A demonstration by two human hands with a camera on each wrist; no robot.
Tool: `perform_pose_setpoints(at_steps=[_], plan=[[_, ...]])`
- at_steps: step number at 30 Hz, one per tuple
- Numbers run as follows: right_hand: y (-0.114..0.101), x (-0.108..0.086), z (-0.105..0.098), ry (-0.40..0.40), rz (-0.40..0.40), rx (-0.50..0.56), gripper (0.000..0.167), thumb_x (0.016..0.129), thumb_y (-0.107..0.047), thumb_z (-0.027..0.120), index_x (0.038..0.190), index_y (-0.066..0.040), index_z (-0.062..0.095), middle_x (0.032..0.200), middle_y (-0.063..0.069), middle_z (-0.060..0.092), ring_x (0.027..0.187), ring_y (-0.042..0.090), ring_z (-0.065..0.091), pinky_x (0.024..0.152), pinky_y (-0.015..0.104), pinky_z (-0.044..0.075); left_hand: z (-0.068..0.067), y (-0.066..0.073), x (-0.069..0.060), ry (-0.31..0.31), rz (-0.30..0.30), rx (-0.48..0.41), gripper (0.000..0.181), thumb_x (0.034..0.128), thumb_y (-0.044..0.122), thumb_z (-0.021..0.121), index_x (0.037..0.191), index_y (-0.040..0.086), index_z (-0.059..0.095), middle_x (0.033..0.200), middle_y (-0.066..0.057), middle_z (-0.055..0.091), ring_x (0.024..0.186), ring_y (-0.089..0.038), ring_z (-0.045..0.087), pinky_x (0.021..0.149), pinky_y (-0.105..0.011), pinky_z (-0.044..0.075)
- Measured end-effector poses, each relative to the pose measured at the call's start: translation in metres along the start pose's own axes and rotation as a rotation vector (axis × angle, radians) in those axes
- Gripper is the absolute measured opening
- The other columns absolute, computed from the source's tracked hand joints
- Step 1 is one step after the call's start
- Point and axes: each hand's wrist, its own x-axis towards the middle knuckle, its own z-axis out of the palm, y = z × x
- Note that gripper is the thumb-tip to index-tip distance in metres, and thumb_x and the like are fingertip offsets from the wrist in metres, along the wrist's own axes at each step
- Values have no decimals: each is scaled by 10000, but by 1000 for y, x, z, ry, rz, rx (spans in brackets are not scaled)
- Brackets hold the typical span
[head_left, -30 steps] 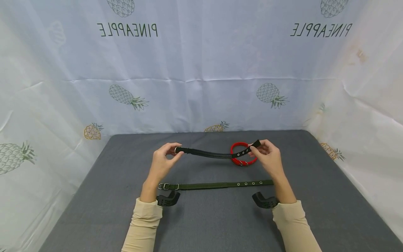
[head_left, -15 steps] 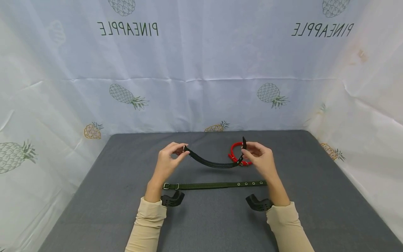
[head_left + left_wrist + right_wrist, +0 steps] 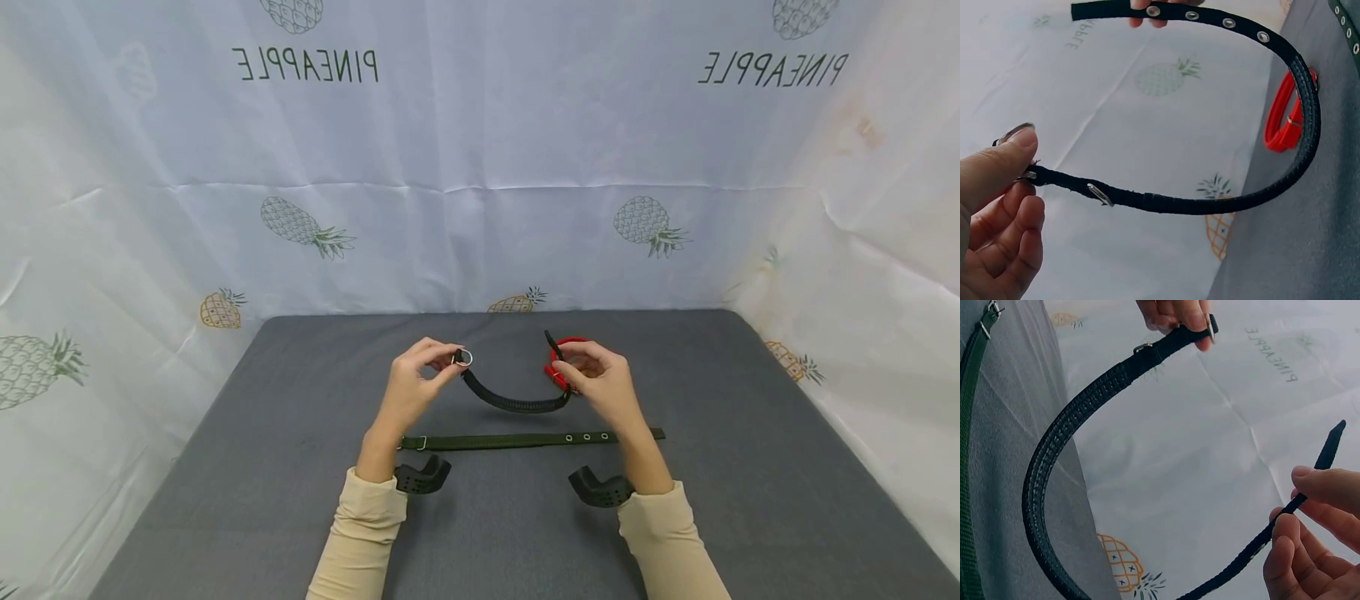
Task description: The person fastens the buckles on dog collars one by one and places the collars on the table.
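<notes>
1. Black strap [image 3: 517,406], one: held up above the table between two hands, its middle sagging in a curve; fitted with a metal ring [image 3: 467,357] at one end, a narrow metal loop [image 3: 1100,194] further along, and a row of metal-rimmed eyelets [image 3: 1192,15] towards the other end
2. Left hand [image 3: 412,375]: thumb and fingers pinched together on the ringed end of the strap, the ring showing just past the fingertips
3. Right hand [image 3: 600,379]: thumb and fingers pinched on the eyelet end, the tip standing up at a slant beyond the grip
4. Red strap [image 3: 1286,135]: formed into a loop, on the table behind the right hand, which partly hides it in the head view
5. Green strap [image 3: 487,442]: laid flat and nearly straight across the table, nearer the person than the black one; eyelets towards its right end, metal fittings at the left
6. Beige sleeves [image 3: 360,525], two, with a black device [image 3: 423,475] at each wrist
7. Table [image 3: 510,517]: dark grey covering
8. White curtain [image 3: 480,125]: pineapple prints, reversed lettering
</notes>
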Motion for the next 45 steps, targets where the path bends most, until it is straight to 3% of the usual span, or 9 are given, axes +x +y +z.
perform_pose_setpoints(at_steps=[3, 10, 22, 26, 29, 35, 39, 45], plan=[[0, 0, 4, -16, -10, -1, 227, 847, -34, 715, 1063, 31, 687, 893, -17, 649, 648, -8, 576, 592, 191, 479, 2, 1, 0, -3, 10, -12, 248, 782, 34, 767, 1027, 16, 736, 888, -117, 664, 768, -197, 617, 709, -326, 563], [-1, 0, 11, -45, -47, -2, 235, 838, -7, 712, 1063, 55, 683, 943, 211, 646, 656, -32, 563, 602, 186, 487, 7, 5, 2, -9, 21, -15, 243, 767, 42, 779, 1006, 24, 742, 885, -111, 658, 779, -206, 620, 723, -299, 555], [-4, 0, 19, -70, -43, -46, 254, 810, -32, 744, 1053, 38, 719, 964, 227, 664, 726, 39, 454, 644, 186, 445, 11, 9, 2, -33, 15, -71, 250, 779, 81, 777, 1019, 21, 741, 916, -105, 668, 797, -203, 606, 732, -267, 527], [-3, 0, 20, -68, -62, -53, 252, 798, -38, 757, 1041, 21, 728, 910, 181, 660, 739, 39, 462, 658, 188, 445, 12, 10, 2, -35, 24, -88, 250, 770, 55, 778, 1012, 5, 739, 941, -112, 659, 807, -204, 599, 742, -228, 513], [-5, -1, 19, -93, -55, -18, 249, 805, -37, 752, 1043, 28, 721, 864, 53, 651, 719, 4, 518, 647, 200, 468, 12, 11, 1, -40, 37, -113, 244, 764, 28, 775, 1004, 3, 739, 966, -122, 654, 831, -208, 600, 767, -259, 528], [-9, -2, 16, -148, 54, 141, 290, 843, -16, 709, 1109, 89, 661, 861, -207, 638, 755, -21, 629, 718, 177, 547, 14, 14, 0, -53, 21, -204, 233, 771, 17, 767, 1002, 32, 742, 992, -130, 684, 898, -112, 608, 812, -336, 553], [-11, -3, 15, -172, 78, 167, 309, 853, -17, 699, 1136, 96, 647, 869, -201, 642, 788, -22, 638, 753, 173, 553, 16, 15, -1, -36, 44, -267, 219, 783, 42, 762, 996, -2, 731, 964, -166, 681, 898, -25, 593, 793, -297, 557], [-10, -3, 16, -206, 38, 163, 300, 844, -16, 709, 1121, 88, 660, 870, -184, 640, 800, -7, 615, 730, 171, 532, 20, 17, 0, -8, 71, -313, 231, 785, 3, 751, 1011, -31, 717, 941, -190, 662, 890, -13, 578, 789, -251, 546]])
